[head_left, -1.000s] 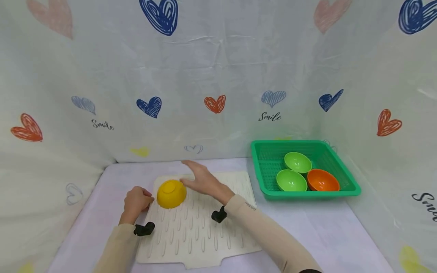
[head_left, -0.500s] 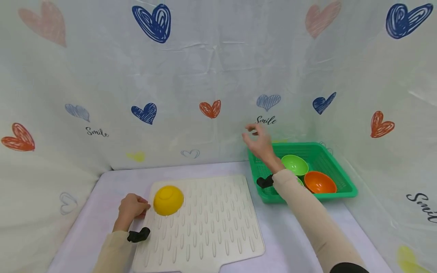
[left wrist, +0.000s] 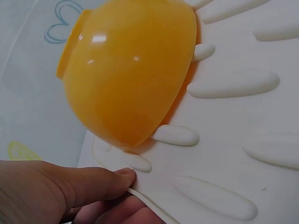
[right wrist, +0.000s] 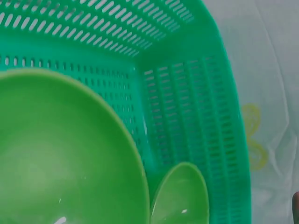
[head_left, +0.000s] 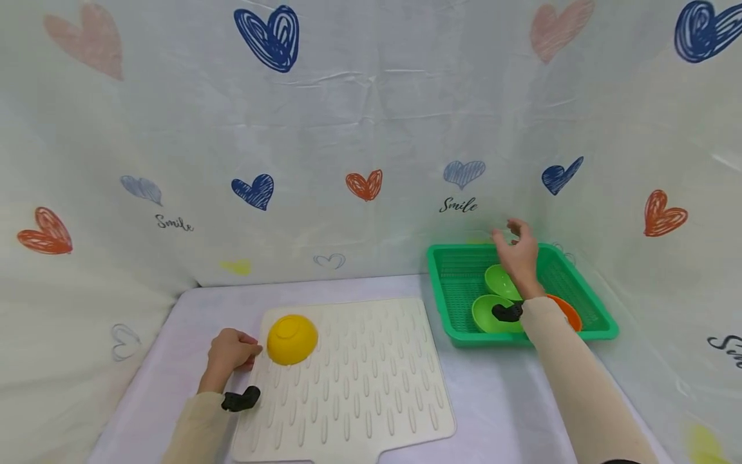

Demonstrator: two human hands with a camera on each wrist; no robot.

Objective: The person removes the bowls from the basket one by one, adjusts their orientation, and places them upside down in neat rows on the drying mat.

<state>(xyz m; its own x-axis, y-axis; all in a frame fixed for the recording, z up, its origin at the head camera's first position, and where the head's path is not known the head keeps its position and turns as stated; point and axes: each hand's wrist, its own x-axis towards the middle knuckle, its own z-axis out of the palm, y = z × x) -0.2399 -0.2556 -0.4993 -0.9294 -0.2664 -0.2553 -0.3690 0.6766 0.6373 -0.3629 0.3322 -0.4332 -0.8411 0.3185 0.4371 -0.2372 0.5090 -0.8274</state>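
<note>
My left hand pinches the left edge of the white ribbed draining mat; the left wrist view shows the thumb on top and curled fingers below. Upside down on the mat's far left corner sits a yellow bowl, apart from that hand. My right hand hovers over the green basket, fingers loosely bent and holding nothing. Below it, inside the basket, are two light green bowls, one farther back and one nearer. An orange bowl is partly hidden by the right sleeve.
The basket stands at the table's back right, beside the mat. A pale cloth wall printed with hearts rises behind the table and along both sides. Black wrist camera mounts stick out near both hands.
My right hand has left the yellow bowl's side and swung right, over the basket. The left hand keeps its hold on the mat edge. The yellow bowl stays on the mat.
</note>
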